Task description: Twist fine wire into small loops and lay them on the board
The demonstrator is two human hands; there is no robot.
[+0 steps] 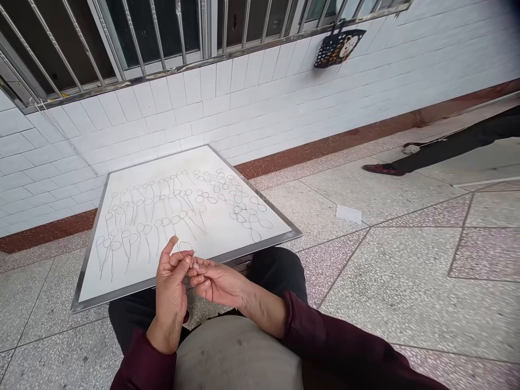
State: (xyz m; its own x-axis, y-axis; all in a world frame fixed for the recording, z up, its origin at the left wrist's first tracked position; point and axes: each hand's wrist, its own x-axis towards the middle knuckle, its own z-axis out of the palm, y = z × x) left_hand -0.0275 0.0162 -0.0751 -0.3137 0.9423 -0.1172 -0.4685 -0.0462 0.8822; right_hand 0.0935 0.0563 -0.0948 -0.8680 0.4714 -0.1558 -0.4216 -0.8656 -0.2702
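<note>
My left hand [173,284] and my right hand [217,281] meet over the near edge of the white board [138,284]. Both are pinching a thin looped wire [186,242] between thumb and fingertips; its fine ends partly vanish behind the fingers. On the board, in rows at the left and middle, lie several wire pieces [116,245], each a round loop with long tails. More wire pieces bent into several joined loops [244,214] are gathered toward the right side.
The metal-edged board rests near my knees, its far edge close to a white tiled wall [203,116]. Above are barred windows [162,38] and a hanging dotted bag [339,47]. At right, another person's leg [455,149] stretches over the speckled floor, near a white paper piece [348,213].
</note>
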